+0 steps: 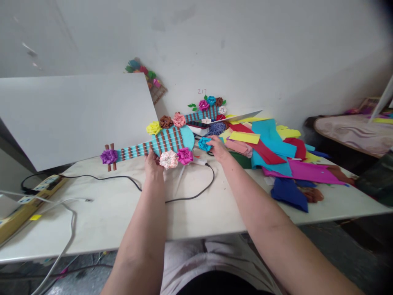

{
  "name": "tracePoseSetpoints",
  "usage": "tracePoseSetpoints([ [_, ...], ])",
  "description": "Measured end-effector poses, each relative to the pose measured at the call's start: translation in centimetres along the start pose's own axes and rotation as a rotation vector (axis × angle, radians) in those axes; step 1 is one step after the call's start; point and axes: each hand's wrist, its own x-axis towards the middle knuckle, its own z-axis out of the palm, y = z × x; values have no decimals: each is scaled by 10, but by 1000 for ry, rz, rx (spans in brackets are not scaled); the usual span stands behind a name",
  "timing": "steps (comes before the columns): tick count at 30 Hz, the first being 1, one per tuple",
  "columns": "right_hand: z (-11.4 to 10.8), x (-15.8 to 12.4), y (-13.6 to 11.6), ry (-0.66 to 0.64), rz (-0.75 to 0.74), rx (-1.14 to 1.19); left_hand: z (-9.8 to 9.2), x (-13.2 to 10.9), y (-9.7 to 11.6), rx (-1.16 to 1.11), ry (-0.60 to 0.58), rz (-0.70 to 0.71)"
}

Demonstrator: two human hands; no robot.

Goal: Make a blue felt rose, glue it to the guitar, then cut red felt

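Note:
My left hand (153, 163) grips the lower edge of a turquoise guitar-shaped craft piece (172, 139) with brown stripes, holding it tilted above the white table (116, 213). Paper flowers sit around its body: yellow, brown and pink on top, white (168, 159) and magenta (185, 155) below, purple (109, 156) at the neck's end. My right hand (218, 148) pinches a turquoise paper flower (204, 144) right beside the body's right edge.
A second flowered guitar piece (208, 110) lies behind. A heap of coloured felt sheets (273, 151) covers the table's right side. A black cable (190, 192) crosses the middle. A power strip (37, 192) sits at left, a white board (76, 114) leans on the wall.

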Motion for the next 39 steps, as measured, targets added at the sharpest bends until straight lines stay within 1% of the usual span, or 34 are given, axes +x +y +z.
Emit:
tracePoseSetpoints([
  [2,2,-1,-2,-24,-8,13,0,0,0,9,-8,0],
  [5,4,-5,-6,-93,-1,28,0,0,0,19,-8,10],
  [7,5,-8,-8,-91,-1,4,0,0,0,28,0,16],
  [13,10,-10,-11,-1,-11,-92,1,-1,1,23,7,4],
  [17,17,-10,-9,132,10,-96,4,-7,2,26,-6,0],
  [20,25,-10,-7,221,5,-31,6,-11,4,26,-2,-3],
  [24,33,-10,-5,273,34,23,8,-14,5,7,25,-25],
  [27,35,-11,-5,290,29,-59,8,-13,5,8,30,-28],
  [30,35,-13,-6,271,-17,-138,7,-11,4,23,10,-15],
  [32,34,-14,-8,222,-32,-138,6,-11,4,27,7,-5],
  [36,34,-16,-13,81,49,-80,5,-10,4,33,10,-8],
  [39,33,-15,-16,66,105,-41,5,-11,5,23,10,-9],
])
